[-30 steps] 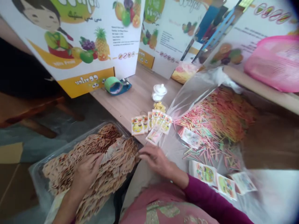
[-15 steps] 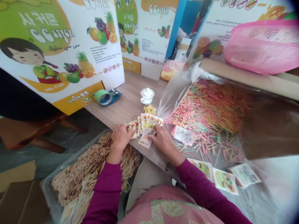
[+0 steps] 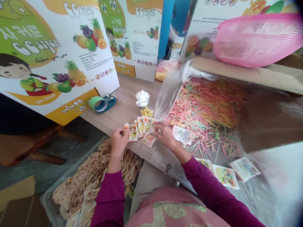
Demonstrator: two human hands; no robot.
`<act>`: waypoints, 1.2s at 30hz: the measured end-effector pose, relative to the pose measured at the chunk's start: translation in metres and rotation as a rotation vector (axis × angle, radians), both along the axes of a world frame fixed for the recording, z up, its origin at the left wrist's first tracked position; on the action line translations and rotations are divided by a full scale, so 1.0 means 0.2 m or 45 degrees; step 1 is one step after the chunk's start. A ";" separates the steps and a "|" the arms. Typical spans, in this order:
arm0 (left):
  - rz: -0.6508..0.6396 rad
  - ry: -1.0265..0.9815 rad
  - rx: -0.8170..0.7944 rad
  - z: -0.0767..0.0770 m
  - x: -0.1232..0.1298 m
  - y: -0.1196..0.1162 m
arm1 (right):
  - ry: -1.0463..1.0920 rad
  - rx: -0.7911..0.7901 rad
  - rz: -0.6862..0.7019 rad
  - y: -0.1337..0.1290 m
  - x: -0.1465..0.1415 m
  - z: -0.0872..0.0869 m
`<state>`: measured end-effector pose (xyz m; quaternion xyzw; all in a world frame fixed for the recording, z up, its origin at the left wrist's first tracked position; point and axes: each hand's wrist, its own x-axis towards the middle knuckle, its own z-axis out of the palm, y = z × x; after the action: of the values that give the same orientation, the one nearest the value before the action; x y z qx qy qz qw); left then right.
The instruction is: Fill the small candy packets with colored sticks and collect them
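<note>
My left hand [image 3: 119, 142] pinches a small fruit-printed packet [image 3: 126, 127] upright between thumb and fingers at the table's front edge. Beside it another packet [image 3: 133, 133] lies flat, and a fan of similar packets [image 3: 142, 123] spreads to the right. My right hand [image 3: 166, 136] is over the right end of that fan, fingers stretched out and a little apart; its fingertips seem to touch the end packets. A single pinkish packet [image 3: 149, 139] rests in front of the fan, left of my right hand.
Thin coloured sticks [image 3: 203, 110] fill a plastic-lined carton at right, with a packet stack [image 3: 182, 135] on them. Behind the fan are a yellow pile [image 3: 146, 111] and a lidded white pot [image 3: 142, 98]. A tape dispenser [image 3: 100, 104], printed cartons [image 3: 90, 63], pink basket [image 3: 255, 41] and packet-filled tub [image 3: 82, 186] surround the table.
My right hand has let go of the pinkish packet and stretched its fingers toward the fan's right end. My left hand has tilted a packet up from the left end. The view has shifted slightly.
</note>
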<state>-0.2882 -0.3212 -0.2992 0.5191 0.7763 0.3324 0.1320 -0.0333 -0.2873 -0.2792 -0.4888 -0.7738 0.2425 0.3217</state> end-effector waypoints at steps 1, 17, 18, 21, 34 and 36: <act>0.003 -0.052 0.003 0.00 0.01 0.01 | -0.019 0.008 0.019 0.04 0.01 0.02; -0.115 0.404 -0.301 0.05 0.14 0.04 | -0.143 0.128 -0.001 0.22 -0.02 -0.05; -0.110 0.409 -0.341 0.07 0.14 0.04 | -0.126 0.141 -0.079 0.20 -0.02 -0.07; -0.128 0.473 -0.401 0.10 0.13 0.04 | -0.062 0.159 -0.317 0.14 -0.02 -0.11; 0.038 -0.319 -0.070 0.08 0.01 0.03 | 0.041 -0.170 -0.322 0.02 0.03 -0.16; 0.083 -0.855 0.068 0.08 0.01 0.04 | 0.041 -0.155 -0.327 0.02 0.04 -0.16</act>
<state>-0.2853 -0.3139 -0.2828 0.3588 0.6967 0.5091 0.3560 -0.0261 -0.2832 -0.3114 -0.5986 -0.6834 0.2537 0.3322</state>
